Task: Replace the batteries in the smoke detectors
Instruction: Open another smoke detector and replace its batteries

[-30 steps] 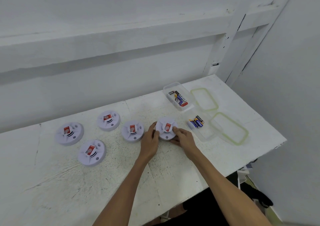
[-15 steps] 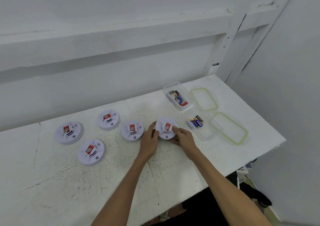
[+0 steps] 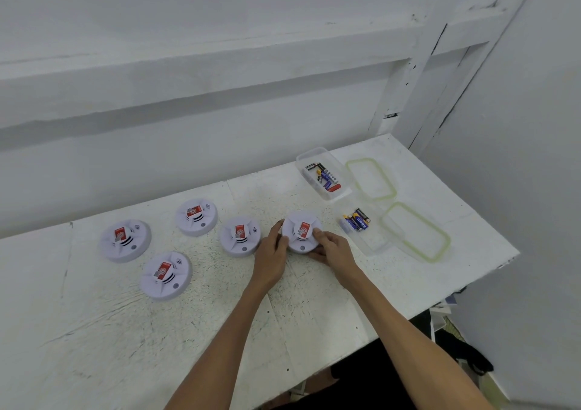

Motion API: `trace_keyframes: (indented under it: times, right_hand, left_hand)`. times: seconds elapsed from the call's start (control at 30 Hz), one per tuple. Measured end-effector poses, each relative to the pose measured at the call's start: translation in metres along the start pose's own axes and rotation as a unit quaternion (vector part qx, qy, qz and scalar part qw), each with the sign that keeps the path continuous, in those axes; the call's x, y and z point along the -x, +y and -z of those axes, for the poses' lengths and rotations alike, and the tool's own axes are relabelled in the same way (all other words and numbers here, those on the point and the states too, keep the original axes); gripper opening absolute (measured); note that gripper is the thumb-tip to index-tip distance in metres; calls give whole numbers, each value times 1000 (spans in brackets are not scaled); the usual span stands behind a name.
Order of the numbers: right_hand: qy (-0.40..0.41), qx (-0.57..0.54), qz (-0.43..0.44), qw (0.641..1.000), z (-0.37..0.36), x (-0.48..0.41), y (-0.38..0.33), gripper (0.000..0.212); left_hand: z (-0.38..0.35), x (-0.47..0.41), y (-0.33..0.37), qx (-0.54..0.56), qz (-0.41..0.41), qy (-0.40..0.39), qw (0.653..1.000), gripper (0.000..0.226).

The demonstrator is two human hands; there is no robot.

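Left hand (image 3: pixel 270 252), right hand (image 3: pixel 334 249) around rightmost detector (image 3: pixel 301 229)

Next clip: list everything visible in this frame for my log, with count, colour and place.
Held detector: one, white with red label, centre-right of table, between both hands.
Other detectors: four, white with red labels, spread over the table to its left.
Far box: one, clear plastic, open, back right of table.
Far batteries: several, black, blue and red, inside far box.
Near box: one, clear plastic, open, right of held detector.
Near batteries: a few, blue and black, inside near box.
Lids: two, clear with green rims, flat, right of the boxes.
Table: one, white, scuffed.
Left hand: grips held detector's left edge.
Right hand: grips its right edge.
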State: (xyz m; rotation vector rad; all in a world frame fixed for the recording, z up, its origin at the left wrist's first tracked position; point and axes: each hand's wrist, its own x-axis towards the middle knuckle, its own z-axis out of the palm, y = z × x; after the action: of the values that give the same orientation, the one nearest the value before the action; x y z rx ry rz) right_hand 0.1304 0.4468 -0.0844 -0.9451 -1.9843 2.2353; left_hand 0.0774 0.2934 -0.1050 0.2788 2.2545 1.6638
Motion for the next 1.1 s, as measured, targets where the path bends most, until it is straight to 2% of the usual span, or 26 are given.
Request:
trace_keyframes:
  times: [1.1]
  right_hand:
    - [-5,-6,-1,1000,-1,2,-1,22]
  left_hand:
    - [2,4,6,2,-5,-2,1000,45]
